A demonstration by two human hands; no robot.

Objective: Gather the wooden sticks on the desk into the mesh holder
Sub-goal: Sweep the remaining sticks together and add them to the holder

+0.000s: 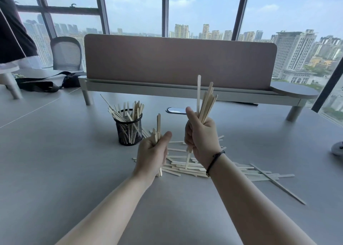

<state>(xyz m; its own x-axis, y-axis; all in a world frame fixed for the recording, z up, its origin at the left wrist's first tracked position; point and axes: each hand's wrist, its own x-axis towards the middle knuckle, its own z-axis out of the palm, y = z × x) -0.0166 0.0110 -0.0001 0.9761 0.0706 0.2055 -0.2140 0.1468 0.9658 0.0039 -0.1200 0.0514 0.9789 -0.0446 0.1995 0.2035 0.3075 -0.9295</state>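
- The left hand (151,153) has its fingers curled around a small bunch of wooden sticks (157,131).
- The right hand (201,139) grips a bigger bunch (206,103).
- More loose sticks (187,167) lie mid-worktop (65,170), beside the mesh holder (128,131).

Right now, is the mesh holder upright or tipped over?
Upright: the mesh holder stands on its base on the desk, sticks poking up from it.

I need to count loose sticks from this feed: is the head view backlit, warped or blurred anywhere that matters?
Head view: bright windows behind, yet the desk is evenly lit with soft shadows. Wide-angle bending bows the window frames and screen edges. Both hands, left hand and right hand, and the loose sticks look slightly soft; overlaps hinder counting.
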